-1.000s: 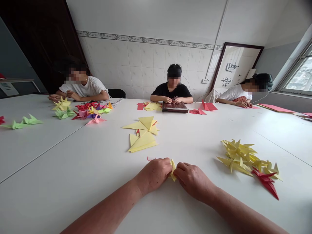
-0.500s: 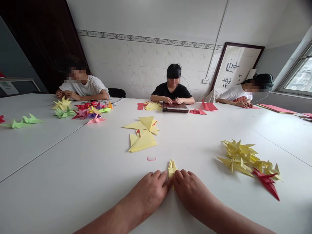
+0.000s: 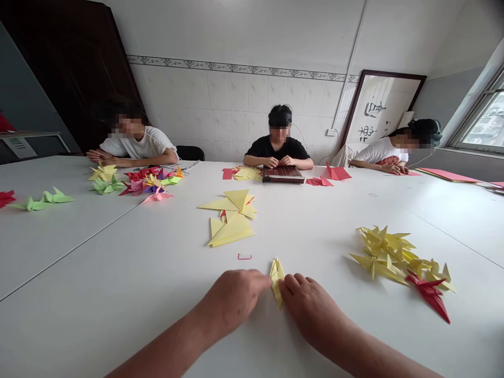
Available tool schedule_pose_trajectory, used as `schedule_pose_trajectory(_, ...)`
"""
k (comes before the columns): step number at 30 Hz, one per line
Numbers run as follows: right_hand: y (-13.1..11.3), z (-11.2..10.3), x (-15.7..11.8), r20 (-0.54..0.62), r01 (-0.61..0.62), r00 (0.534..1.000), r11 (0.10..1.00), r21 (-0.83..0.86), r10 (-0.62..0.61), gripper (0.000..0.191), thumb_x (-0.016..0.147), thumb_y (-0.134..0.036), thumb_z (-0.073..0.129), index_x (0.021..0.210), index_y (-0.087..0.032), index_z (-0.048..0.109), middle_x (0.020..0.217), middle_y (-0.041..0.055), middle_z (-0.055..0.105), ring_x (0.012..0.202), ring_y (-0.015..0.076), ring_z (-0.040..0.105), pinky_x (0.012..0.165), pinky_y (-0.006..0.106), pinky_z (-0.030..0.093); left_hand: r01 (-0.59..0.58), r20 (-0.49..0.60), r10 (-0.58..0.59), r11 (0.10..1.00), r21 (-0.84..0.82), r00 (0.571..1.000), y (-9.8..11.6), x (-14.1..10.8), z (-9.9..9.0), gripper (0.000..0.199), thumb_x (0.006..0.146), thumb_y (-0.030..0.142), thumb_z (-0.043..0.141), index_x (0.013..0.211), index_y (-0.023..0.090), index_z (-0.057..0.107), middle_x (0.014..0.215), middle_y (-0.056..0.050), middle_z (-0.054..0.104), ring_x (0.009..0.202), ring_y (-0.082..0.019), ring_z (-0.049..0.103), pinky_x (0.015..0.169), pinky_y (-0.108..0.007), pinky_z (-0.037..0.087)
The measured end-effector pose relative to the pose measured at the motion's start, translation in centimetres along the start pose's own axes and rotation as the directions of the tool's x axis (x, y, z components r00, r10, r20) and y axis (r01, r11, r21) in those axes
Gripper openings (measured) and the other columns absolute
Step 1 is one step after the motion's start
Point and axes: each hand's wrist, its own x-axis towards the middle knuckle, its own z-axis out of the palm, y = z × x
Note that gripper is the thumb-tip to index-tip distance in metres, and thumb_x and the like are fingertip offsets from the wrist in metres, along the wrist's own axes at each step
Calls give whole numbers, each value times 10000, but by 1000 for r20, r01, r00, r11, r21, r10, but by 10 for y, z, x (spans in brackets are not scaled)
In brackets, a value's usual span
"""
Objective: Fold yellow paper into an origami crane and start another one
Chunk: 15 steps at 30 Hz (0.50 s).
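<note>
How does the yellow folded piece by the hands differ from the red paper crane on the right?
The yellow folded piece is narrow and pointed; the red paper crane has spread wings. The right hand touches the yellow folded piece; the red paper crane lies untouched against the yellow paper cranes. Both are folded paper on the white table.

A craft room, I'd say: paper cranes (image 3: 384, 252) right of my right grip (image 3: 307, 307), people (image 3: 279, 144) across the white worktop (image 3: 118, 252), tiled wall (image 3: 236, 113) behind them.
</note>
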Motion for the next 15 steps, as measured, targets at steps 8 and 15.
schedule_pose_trajectory(8,12,-7,7,-42,-155,983,925,347,181,236,846,-45,472,721,-183,617,796,31,596,752,154,521,671,247,406,211,-150,-212,977,-22,966,8,28,23,221,658,292,684,719,209,489,828,-2,542,769,-183,504,769,-332,406)
schedule_pose_trajectory(15,13,-1,9,-104,-183,948,783,594,301,288,788,0,464,791,-191,680,874,40,651,830,172,573,757,272,439,274,-180,-313,938,-212,933,8,31,35,178,630,163,621,739,211,489,882,-7,573,849,-193,518,714,-289,396)
